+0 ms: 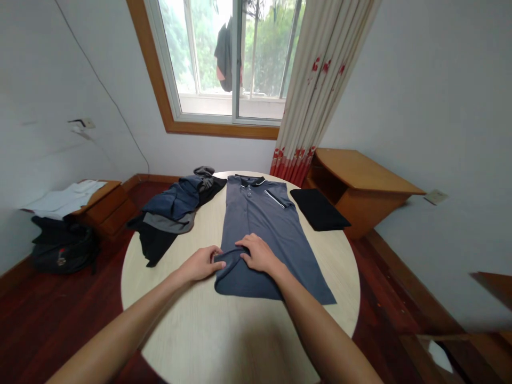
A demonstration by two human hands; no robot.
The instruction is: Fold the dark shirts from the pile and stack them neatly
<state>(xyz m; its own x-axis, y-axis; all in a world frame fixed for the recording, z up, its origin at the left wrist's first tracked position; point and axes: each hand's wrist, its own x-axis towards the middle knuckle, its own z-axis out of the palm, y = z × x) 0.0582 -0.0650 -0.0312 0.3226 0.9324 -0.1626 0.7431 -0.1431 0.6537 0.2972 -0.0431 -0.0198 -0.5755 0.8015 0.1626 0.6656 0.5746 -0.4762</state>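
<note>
A grey polo shirt (262,218) is spread flat on the round wooden table (240,336), front upward, with its collar pointing away from the hands. Near the hem its left side is turned inward, and this soft rolled edge is pinched by the left hand (200,264), whose fingers are curled around the cloth. The right hand (260,255) is laid open, palm down, just beside it on the shirt and grips nothing; probably the fabric is kept from sliding in this way. The knit looks matte and thin. Beyond the left hand a heap of dark clothes (176,208) lies crumpled; beyond the right hand a black folded cloth (319,209) lies flat.
</note>
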